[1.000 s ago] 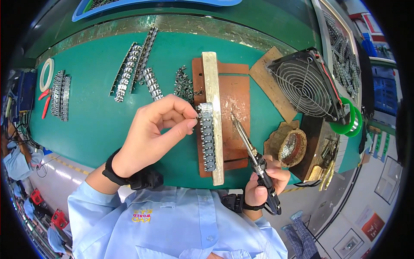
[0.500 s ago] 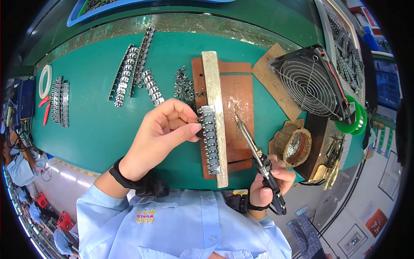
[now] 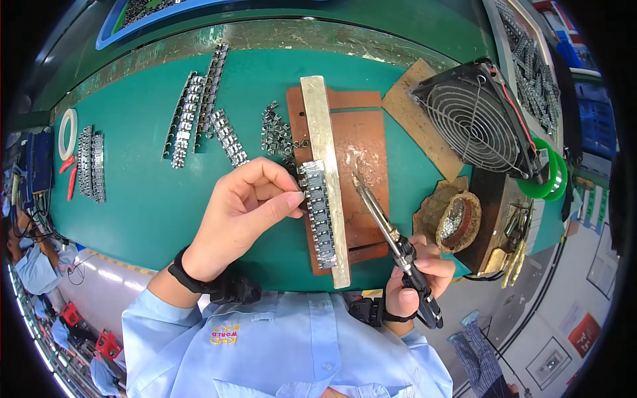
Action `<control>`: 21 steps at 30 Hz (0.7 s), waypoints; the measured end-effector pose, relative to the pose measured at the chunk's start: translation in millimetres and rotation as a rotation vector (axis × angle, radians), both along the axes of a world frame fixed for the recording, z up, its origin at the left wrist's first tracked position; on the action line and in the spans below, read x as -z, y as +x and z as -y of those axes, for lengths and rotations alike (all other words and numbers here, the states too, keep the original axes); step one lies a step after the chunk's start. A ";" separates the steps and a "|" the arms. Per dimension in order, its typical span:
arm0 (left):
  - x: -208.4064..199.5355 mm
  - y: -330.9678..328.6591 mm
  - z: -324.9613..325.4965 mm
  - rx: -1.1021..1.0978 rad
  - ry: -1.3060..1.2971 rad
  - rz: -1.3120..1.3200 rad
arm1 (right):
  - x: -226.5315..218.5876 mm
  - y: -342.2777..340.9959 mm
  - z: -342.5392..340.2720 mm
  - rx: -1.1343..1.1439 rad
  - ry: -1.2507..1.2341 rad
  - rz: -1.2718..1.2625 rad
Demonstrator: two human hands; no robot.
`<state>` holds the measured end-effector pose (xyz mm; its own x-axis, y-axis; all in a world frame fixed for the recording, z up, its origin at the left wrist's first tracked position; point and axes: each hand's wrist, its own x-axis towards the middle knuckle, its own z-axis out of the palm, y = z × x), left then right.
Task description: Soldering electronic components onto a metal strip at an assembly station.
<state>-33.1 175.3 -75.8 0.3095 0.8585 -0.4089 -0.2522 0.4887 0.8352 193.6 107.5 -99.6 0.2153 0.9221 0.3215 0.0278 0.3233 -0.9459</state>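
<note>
My left hand [image 3: 242, 215] is closed in a pinch at the left edge of a row of small black components [image 3: 320, 222] with metal parts. What its fingertips hold, if anything, is too small to make out. The row lies along a pale straight bar [image 3: 319, 116], which crosses a copper-brown board [image 3: 368, 142]. In my right hand [image 3: 424, 282] is a soldering iron [image 3: 391, 232] with a black handle. Its tip points up and left over the board, to the right of the bar and apart from the components.
Loose metal clips [image 3: 275, 132] lie left of the board, near metal-clip strips [image 3: 188, 119]. At far left are red-handled pliers [image 3: 71, 179] and a tape roll [image 3: 68, 132]. To the right stand a fan [image 3: 474, 123], a round solder-filled dish [image 3: 458, 222] and a green spool [image 3: 554, 169].
The whole view has shifted slightly. Both hands keep nearly the same pose, and the soldering iron's tip stays over the board, apart from the components.
</note>
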 end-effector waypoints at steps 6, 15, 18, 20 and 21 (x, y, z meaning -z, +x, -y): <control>2.4 8.1 -1.4 -0.045 0.011 0.003 | 1.4 5.8 -2.2 -0.013 -0.001 -0.010; 4.6 3.7 -4.3 0.019 0.019 -0.048 | 4.1 10.6 -2.0 -0.019 -0.007 -0.006; 2.4 7.9 -4.2 0.017 0.062 -0.035 | 3.5 12.0 -1.9 -0.021 -0.008 -0.008; 1.8 11.2 -4.8 0.017 0.084 -0.027 | 3.2 13.4 -1.9 -0.024 -0.001 -0.002; 1.9 12.7 -5.1 0.002 0.087 -0.025 | 3.2 14.0 -2.0 -0.024 -0.001 -0.003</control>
<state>-20.4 180.4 -77.7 0.3017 0.8905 -0.3407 -0.2297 0.4147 0.8805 207.5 109.5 -102.8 0.1940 0.9274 0.3198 0.0172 0.3227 -0.9463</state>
